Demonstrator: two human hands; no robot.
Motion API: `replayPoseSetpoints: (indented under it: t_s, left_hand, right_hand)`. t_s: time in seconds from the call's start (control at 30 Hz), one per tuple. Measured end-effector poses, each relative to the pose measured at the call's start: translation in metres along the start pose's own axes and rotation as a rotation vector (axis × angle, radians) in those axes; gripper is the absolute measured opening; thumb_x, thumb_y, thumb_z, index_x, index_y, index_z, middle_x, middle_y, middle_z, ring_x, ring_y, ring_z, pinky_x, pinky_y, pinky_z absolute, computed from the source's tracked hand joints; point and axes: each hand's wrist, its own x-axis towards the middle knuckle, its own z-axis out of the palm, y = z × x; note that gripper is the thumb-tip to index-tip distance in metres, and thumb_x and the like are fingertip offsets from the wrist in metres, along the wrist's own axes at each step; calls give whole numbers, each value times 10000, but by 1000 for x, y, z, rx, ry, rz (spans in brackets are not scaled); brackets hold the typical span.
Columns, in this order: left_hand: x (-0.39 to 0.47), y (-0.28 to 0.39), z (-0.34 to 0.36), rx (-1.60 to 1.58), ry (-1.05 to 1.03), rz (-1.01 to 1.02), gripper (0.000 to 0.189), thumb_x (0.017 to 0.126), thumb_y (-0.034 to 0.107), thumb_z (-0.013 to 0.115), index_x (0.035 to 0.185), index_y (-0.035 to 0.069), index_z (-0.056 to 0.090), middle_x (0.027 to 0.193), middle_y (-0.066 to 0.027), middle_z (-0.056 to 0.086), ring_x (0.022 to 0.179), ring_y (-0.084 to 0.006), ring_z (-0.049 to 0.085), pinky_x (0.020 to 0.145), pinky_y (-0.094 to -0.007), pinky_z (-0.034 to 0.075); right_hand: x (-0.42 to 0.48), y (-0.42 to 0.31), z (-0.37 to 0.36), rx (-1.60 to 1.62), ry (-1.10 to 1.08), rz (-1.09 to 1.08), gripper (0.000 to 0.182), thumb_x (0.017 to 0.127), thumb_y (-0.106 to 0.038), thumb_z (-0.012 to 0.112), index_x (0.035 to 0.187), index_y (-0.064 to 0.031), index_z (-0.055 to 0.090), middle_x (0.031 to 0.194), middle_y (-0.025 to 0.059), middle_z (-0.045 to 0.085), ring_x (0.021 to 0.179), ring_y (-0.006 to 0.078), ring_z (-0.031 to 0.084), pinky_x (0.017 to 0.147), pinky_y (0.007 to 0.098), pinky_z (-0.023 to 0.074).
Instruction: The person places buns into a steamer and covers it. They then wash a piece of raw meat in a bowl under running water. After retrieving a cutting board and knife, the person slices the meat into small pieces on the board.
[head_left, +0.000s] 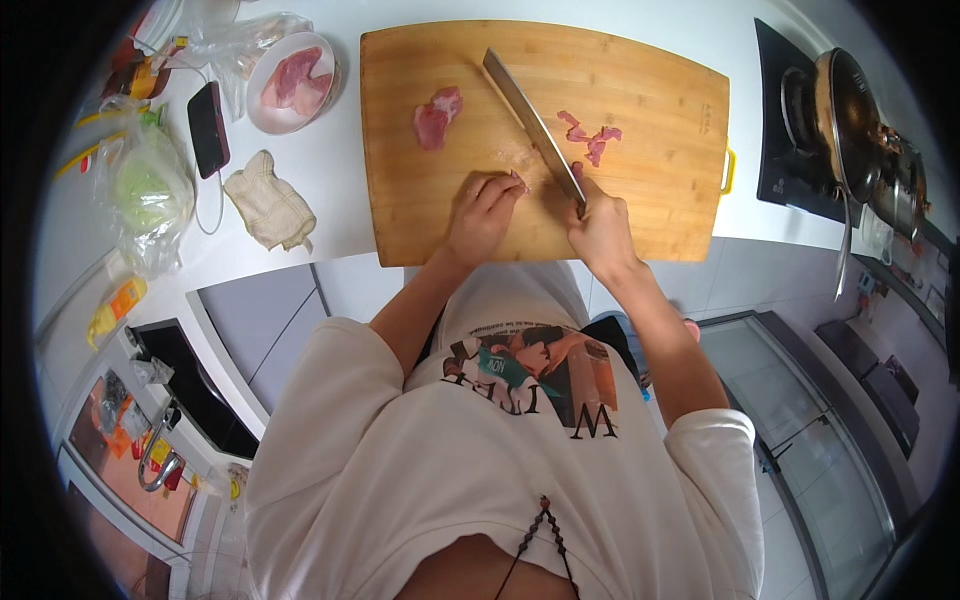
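Observation:
My right hand (602, 229) grips the handle of a kitchen cleaver (534, 124), its blade slanting up and left over the wooden cutting board (645, 90). My left hand (484, 217) rests on the board with its fingers curled together, left of the blade. Pinkish meat (523, 182) shows at its fingertips; how much lies under them is hidden. A larger piece of raw meat (438, 118) lies on the board's left part. To the right of the blade are several small cut strips of meat (595, 142), and one bit (577, 169) sits close by my right hand.
Left of the board stand a white bowl of raw meat (296, 82), a phone (208, 129) on a cable, a folded cloth (270, 202) and a bagged green vegetable (146, 187). A cooktop (776, 161) with a lidded pan (851, 124) is at the right. A sink (195, 390) is at lower left.

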Motion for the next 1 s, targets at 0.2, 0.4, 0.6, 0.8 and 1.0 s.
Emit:
replayPoseSetpoints:
  t_s: [0.2,0.4,0.6,0.8,1.0]
  left_hand:
    - [-6,0,3,52,-3,-99,150,734,22,611,879,50,631,917,-35,580,844,-190,571,722,-304,477]
    - [-5,-2,2,53,-3,-45,140,737,19,603,874,43,625,921,-56,574,849,-227,564,730,-316,478]
    - [-3,-3,1,31,-33,-37,131,729,2,600,855,37,604,920,-79,572,855,-271,560,741,-352,481]
    - [16,6,6,16,-27,-52,134,750,-9,597,879,27,600,903,-100,596,826,-287,580,710,-369,486]
    - [53,19,24,-175,-79,-270,169,804,41,585,970,69,564,905,-104,602,726,-278,612,605,-367,494]
  right_hand:
    - [-29,-9,0,34,-147,-30,224,715,5,538,936,39,544,647,250,574,652,417,589,615,458,480]
    - [-37,-5,6,-38,-203,10,193,709,-2,546,899,33,531,677,256,588,699,413,598,649,475,484]
    - [-5,-21,30,-88,-127,-12,222,714,-12,531,931,33,547,725,253,599,734,406,599,667,469,480]
    - [6,18,0,67,27,-11,139,726,-8,519,841,39,581,696,256,575,699,402,589,624,436,473]
    - [-7,14,-31,322,156,126,94,774,-24,543,833,40,580,563,155,502,500,196,484,526,306,425]
